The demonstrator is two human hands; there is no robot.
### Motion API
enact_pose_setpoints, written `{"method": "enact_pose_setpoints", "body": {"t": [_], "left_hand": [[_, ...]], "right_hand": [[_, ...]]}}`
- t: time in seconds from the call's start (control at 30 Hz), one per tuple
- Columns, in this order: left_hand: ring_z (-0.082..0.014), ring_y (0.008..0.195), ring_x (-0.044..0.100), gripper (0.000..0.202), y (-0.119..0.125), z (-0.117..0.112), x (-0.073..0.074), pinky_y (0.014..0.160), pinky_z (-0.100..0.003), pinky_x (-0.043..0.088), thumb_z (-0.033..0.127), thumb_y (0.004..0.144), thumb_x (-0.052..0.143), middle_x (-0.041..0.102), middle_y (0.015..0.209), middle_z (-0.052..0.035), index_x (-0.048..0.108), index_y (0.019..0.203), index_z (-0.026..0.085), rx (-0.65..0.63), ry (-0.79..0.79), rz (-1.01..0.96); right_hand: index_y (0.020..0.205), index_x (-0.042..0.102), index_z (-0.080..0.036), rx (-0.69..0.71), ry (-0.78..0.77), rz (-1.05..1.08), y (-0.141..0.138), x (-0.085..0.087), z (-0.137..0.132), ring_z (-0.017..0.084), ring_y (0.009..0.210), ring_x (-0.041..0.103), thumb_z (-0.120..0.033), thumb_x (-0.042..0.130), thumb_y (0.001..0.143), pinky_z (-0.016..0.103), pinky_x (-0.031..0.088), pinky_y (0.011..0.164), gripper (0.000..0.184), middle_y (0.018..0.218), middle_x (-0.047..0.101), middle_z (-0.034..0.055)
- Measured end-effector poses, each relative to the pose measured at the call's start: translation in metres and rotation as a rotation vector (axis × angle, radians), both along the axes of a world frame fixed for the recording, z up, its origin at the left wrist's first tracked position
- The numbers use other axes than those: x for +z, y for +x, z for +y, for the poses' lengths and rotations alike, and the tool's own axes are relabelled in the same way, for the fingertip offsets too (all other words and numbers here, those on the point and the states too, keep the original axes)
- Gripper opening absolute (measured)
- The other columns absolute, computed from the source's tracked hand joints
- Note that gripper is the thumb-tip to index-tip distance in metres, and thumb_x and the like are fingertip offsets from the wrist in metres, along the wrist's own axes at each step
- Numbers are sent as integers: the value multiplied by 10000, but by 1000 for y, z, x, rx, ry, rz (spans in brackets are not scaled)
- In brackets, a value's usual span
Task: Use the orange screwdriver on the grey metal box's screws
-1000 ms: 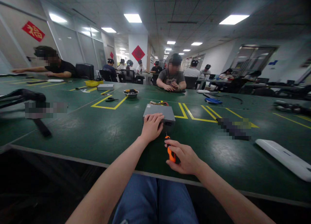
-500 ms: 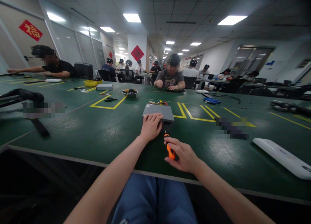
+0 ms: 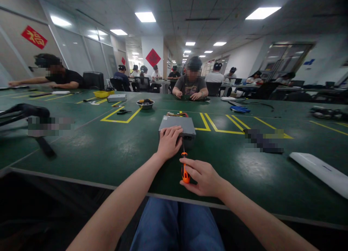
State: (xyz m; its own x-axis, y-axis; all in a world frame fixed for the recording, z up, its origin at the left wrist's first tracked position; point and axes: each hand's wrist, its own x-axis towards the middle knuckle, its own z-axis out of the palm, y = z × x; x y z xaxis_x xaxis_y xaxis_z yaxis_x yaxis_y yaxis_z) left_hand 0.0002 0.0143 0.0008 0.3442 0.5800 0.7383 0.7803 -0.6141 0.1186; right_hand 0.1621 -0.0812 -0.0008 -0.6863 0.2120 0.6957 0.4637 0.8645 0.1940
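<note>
A grey metal computer power supply (image 3: 186, 122) sits on the green table in front of me, its cables (image 3: 178, 114) bunched at the far side. My left hand (image 3: 169, 143) grips its near left part, fingers over the top and thumb down the front face. In my right hand (image 3: 203, 175) is an orange and black screwdriver (image 3: 185, 176), held between thumb and fingers. Its shaft points up at the power supply's near face, below the socket. Whether the tip touches a screw is too small to tell.
A metal bowl of tools (image 3: 145, 103), pliers (image 3: 124, 112) and a grey box (image 3: 116, 97) lie farther left. Blue gloves (image 3: 239, 109) and a white case (image 3: 320, 171) are on the right. A black strapped item (image 3: 29, 115) lies left. A person (image 3: 191, 84) works opposite.
The screwdriver has shifted slightly left and turned more upright in line with the power supply's face, my right hand moving with it. My left hand stays on the power supply.
</note>
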Motion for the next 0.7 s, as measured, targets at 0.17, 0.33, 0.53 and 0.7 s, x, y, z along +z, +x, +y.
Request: {"method": "enact_pose_setpoints", "body": {"t": [0.17,0.33,0.53,0.7], "left_hand": [[-184,1184,446,288,0,2,0,1009,-393,249,247,870,450,542,1271,-21,494,1155,246,-6,4,-7],[-181,1189,443,277,0,2,0,1009,-387,250,248,873,451,540,1273,-17,496,1146,247,-8,0,-8],[-178,1185,448,269,0,1,1,1013,-389,251,249,875,447,544,1267,-11,501,1138,253,-1,5,-11],[-183,1179,453,270,0,0,2,1002,-389,268,245,868,460,551,1257,-16,504,1134,252,-5,-1,-13]], "right_hand": [[1126,470,-124,3,-75,-34,0,5,-1,215,920,622,-379,465,864,300,543,701,365,1103,569,189],[1074,526,-129,-17,-26,-105,-1,7,-4,214,896,621,-333,486,854,308,535,702,303,1093,579,179],[969,521,-109,9,-3,-41,-1,2,-1,190,814,629,-324,531,830,279,530,644,256,1036,617,172],[1145,494,-133,-12,-82,-91,1,4,-1,220,930,609,-362,490,848,312,531,709,375,1109,567,174]]}}
